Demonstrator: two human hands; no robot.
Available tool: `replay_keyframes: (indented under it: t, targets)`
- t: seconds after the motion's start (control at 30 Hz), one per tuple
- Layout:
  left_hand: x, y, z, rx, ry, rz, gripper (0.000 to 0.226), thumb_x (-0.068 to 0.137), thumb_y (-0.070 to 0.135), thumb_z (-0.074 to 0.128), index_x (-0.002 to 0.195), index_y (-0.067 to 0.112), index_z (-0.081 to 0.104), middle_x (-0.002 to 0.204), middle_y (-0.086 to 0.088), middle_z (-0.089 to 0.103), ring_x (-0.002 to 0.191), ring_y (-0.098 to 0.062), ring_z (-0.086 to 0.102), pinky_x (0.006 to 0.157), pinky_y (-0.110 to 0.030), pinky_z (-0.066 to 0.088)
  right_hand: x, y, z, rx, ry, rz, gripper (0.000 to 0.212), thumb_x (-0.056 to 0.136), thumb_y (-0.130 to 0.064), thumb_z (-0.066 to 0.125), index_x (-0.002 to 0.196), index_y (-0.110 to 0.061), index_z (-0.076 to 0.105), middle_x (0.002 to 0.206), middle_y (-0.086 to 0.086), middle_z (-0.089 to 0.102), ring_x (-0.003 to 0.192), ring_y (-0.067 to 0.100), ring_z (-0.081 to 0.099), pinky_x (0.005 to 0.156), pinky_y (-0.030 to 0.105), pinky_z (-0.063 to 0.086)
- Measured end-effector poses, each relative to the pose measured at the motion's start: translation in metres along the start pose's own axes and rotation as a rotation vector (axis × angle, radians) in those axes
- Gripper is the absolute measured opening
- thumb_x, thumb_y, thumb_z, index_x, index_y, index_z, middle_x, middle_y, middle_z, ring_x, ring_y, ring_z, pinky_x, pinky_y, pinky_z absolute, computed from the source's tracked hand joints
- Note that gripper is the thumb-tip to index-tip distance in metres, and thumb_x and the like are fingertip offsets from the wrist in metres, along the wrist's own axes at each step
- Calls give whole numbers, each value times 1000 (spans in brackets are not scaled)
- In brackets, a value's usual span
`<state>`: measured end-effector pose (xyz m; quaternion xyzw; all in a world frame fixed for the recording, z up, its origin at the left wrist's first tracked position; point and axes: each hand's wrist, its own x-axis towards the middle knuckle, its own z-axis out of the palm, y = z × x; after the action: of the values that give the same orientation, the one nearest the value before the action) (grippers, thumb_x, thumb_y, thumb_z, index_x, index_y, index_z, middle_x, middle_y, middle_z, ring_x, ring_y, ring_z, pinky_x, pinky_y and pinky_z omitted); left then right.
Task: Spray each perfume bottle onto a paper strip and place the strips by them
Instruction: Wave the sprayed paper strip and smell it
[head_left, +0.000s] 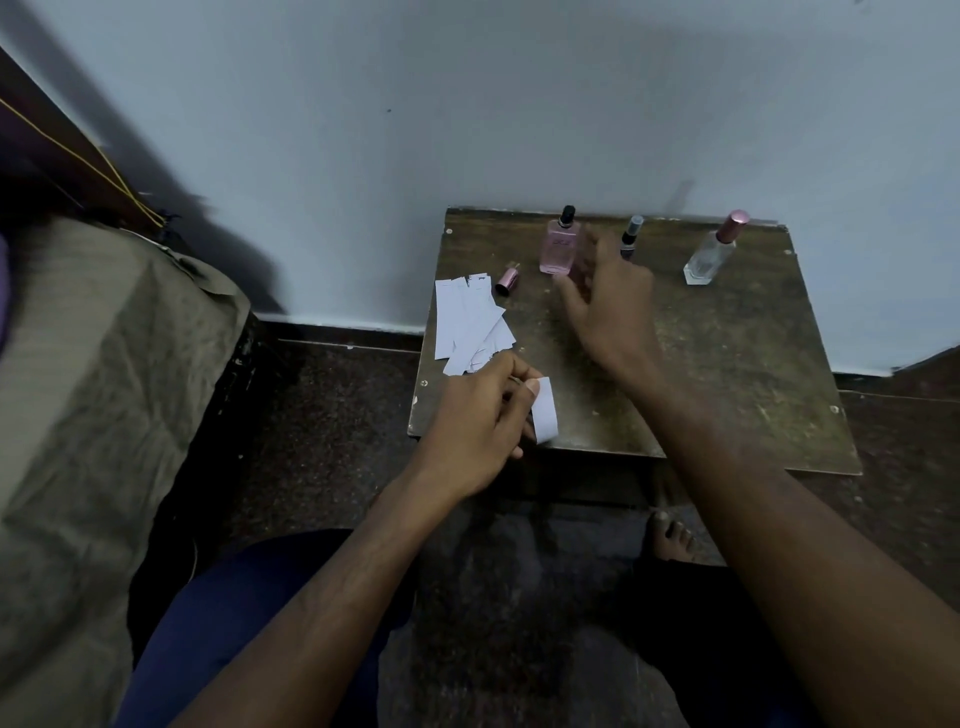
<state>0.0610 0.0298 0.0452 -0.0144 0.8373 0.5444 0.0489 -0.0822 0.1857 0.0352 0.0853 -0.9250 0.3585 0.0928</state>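
While we look down: a small worn wooden tabletop (727, 374) stands against a pale wall.
Left hand: our left hand (478, 421) pinches one white paper strip (544, 410) over the tabletop's near-left corner, thumb on top.
Right hand: our right hand (608, 306) hovers blurred just beside the pink bottle, fingers spread and loose, gripping nothing.
Pink bottle: the pink perfume bottle (558, 249) stands upright near the back edge, its black sprayer bare.
Cap: a pink cap (508, 280) lies on its side just left of that bottle (between it and the spare strips).
Other bottles: a slim dark bottle (629, 239) and a clear bottle with pink cap (714, 252) stand further right.
Spare strips: a loose pile of white strips (470, 327) lies at the left edge.
Left of us: a bed under olive cloth (104, 364).
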Motion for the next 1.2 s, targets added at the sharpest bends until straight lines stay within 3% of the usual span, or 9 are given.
replay_keyframes:
  t: [0.13, 0.27, 0.4, 0.53, 0.77, 0.83, 0.97, 1.1, 1.2]
  targets:
    - [0, 2, -2, 25, -4, 18, 10, 109, 18, 59, 109, 10, 66, 84, -8, 73, 72, -14, 75, 57, -37, 65, -46, -21, -43, -88, 164, -91, 32, 95, -18, 75, 124, -6, 71, 103, 10, 79, 88, 21, 74, 86, 38, 61]
    - [-1, 7, -1, 140, 11, 121, 10, 108, 18, 62, 105, 10, 67, 74, 0, 73, 61, -5, 69, 57, -20, 55, -80, -35, -70, 5, -248, 47, 25, 102, -38, 67, 91, -21, 82, 73, -8, 74, 67, 9, 68, 71, 37, 58]
    - [-2, 7, 4, 277, -37, 201, 7, 103, 25, 69, 102, 20, 73, 74, 15, 67, 66, 4, 62, 64, -26, 48, -114, -33, -80, 274, -377, 232, 8, 99, -26, 73, 95, -24, 80, 82, -6, 80, 73, 5, 77, 70, 19, 59]
    - [-8, 10, 13, 280, -118, 260, 7, 100, 30, 73, 107, 27, 73, 81, 13, 76, 76, -3, 69, 72, -38, 59, -140, -26, -90, 472, -339, 413, 10, 89, -16, 85, 98, -15, 81, 85, 1, 82, 82, 14, 80, 71, 23, 62]
    - [-14, 24, 20, 189, -166, 227, 18, 107, 29, 64, 121, 18, 65, 81, 15, 75, 69, 9, 65, 65, -9, 40, -160, -14, -98, 768, -242, 652, 14, 89, -1, 81, 101, -7, 77, 86, 12, 81, 82, 19, 77, 72, 22, 63]
    - [-14, 25, 21, 141, -212, 152, 25, 110, 36, 57, 117, 16, 71, 87, 8, 78, 73, 2, 70, 65, -13, 47, -157, -11, -105, 837, -216, 690, 11, 90, 0, 79, 100, -6, 77, 84, 9, 81, 80, 16, 77, 74, 22, 63]
    - [-11, 17, 18, 220, -302, 81, 51, 105, 61, 46, 98, 20, 77, 86, -2, 77, 83, -21, 72, 78, -46, 55, -145, -3, -114, 941, -160, 703, 7, 92, 1, 76, 97, -4, 73, 76, 7, 77, 72, 15, 75, 71, 22, 63]
    - [-12, 15, 15, 9, -346, -38, 18, 106, 32, 66, 118, 25, 78, 92, 9, 80, 86, -4, 71, 73, -15, 47, -135, 10, -116, 935, -152, 690, 8, 91, -3, 78, 98, -3, 74, 82, 10, 78, 76, 18, 76, 74, 25, 64]
    - [-15, 14, 13, -72, -329, -33, 21, 100, 21, 75, 121, 19, 78, 97, 0, 81, 88, -3, 70, 79, -11, 51, -133, 19, -113, 920, -169, 696, 8, 91, -4, 80, 97, -3, 75, 82, 11, 78, 75, 18, 75, 72, 25, 64]
